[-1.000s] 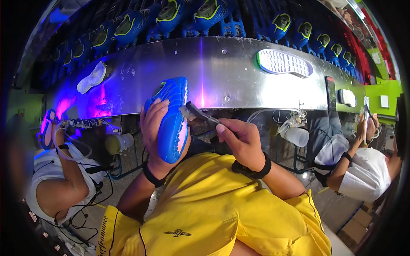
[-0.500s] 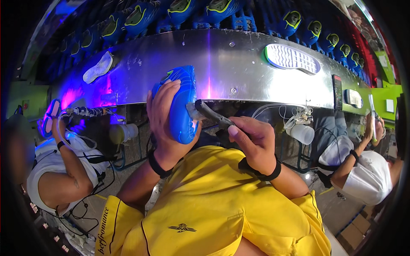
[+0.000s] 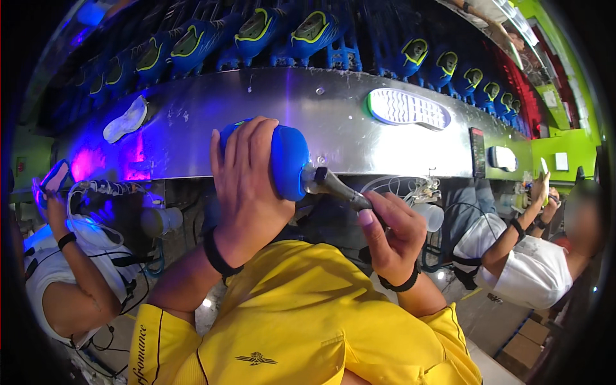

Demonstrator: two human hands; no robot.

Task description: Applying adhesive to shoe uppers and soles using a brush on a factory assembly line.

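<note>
My left hand [image 3: 249, 176] is wrapped over a blue shoe upper [image 3: 290, 163], its fingers spread across the top and side. The shoe is held up in front of the bench edge, one rounded end toward my right. Between the thumb and fingers of my right hand [image 3: 396, 234] is a brush [image 3: 343, 190] with a dark handle. Its pale bristle end meets the lower edge of the shoe. The underside of the shoe is mostly turned out of sight, and my left thumb is hidden.
A metal bench [image 3: 212, 106] runs across ahead, bearing a white-and-green shoe sole [image 3: 410, 109] and a white foot-shaped piece [image 3: 126, 120]. Several blue shoes [image 3: 253, 29] stand on racks behind. A translucent cup [image 3: 428, 217] hangs below the bench. Co-workers [image 3: 74, 276] sit on both sides.
The shoe has been turned, with its end now facing the brush, and my left hand lies further over it. The brush stays at its edge. The whole view has shifted slightly.
</note>
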